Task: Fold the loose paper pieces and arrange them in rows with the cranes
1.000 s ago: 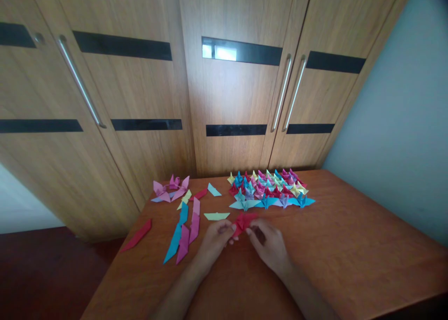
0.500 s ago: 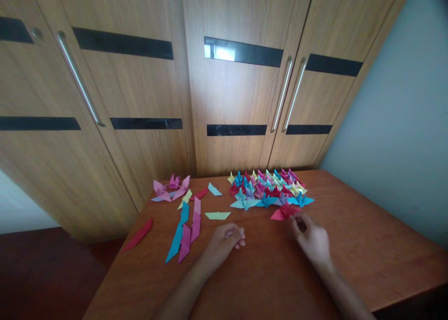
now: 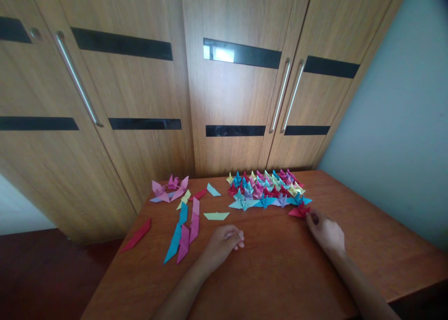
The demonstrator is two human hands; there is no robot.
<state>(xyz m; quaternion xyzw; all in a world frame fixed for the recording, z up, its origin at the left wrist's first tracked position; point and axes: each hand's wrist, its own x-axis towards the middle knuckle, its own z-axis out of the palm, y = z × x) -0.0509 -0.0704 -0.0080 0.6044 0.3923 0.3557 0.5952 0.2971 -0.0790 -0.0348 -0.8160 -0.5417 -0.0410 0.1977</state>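
A red origami crane (image 3: 299,211) is at the front right corner of a block of folded cranes, pinched at its right wing by the thumb and fingers of my right hand (image 3: 327,232). Behind it, the front row of that block holds a light teal crane (image 3: 244,201), a blue crane (image 3: 265,201) and a purple crane (image 3: 282,200). My left hand (image 3: 224,240) hovers or rests over the table's middle, fingers curled together with nothing visible in them. Just beyond it lies a flat pale green folded paper (image 3: 216,216).
Flat folded strips lie left: a blue strip (image 3: 174,243), a magenta strip (image 3: 184,245), a red strip (image 3: 137,235). A large pink crane (image 3: 170,191) sits at the back left. Behind the wooden table (image 3: 266,273) stands a wardrobe (image 3: 231,91); a wall (image 3: 395,124) rises on the right.
My right hand has moved right with the red crane, which now sits near the right end of the front row. My left hand has stayed almost still.
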